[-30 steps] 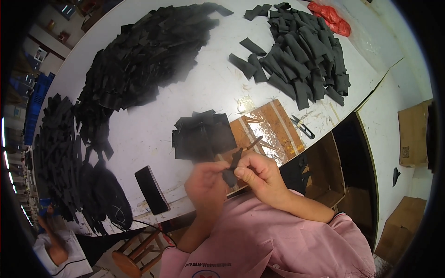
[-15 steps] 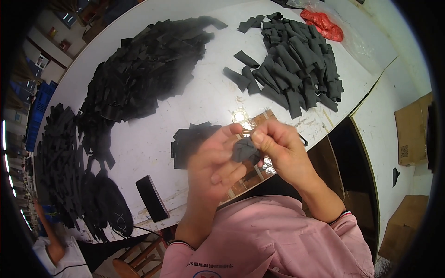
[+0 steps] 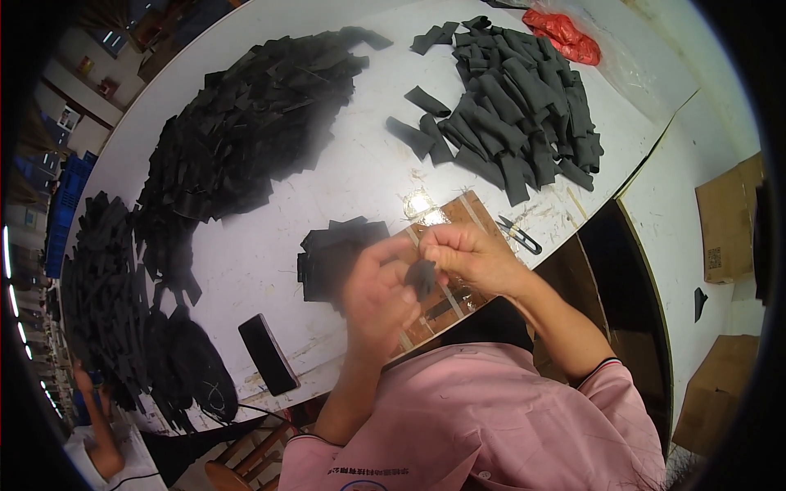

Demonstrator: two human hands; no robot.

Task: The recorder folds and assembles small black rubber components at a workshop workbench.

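A small dark grey fabric piece (image 3: 421, 279) is bunched up between my two hands, above a brown board (image 3: 463, 214) with pale strips across it. My right hand (image 3: 473, 256) pinches the top of the fabric with thumb and forefinger. Around its left side, my left hand (image 3: 378, 288) has its fingers curled against the fabric; motion blurs this hand a little. Just left of my left hand lies a stack of flat black fabric pieces (image 3: 321, 266), partly covered by it. Black-handled thread snips (image 3: 520, 236) rest to the right of the board.
A large heap of black fabric pieces (image 3: 237, 131) spreads over the far left, with dark strips (image 3: 102, 295) nearer. Rolled grey fabric tubes (image 3: 524, 106) are piled far right, beside a red plastic bag (image 3: 563, 38). A phone (image 3: 268, 353) lies near the table's front edge.
Both hands have shifted slightly left, and the fabric between them has turned and looks narrower. The left fingers have curled in closer. The snips, partly hidden before, now show fully.
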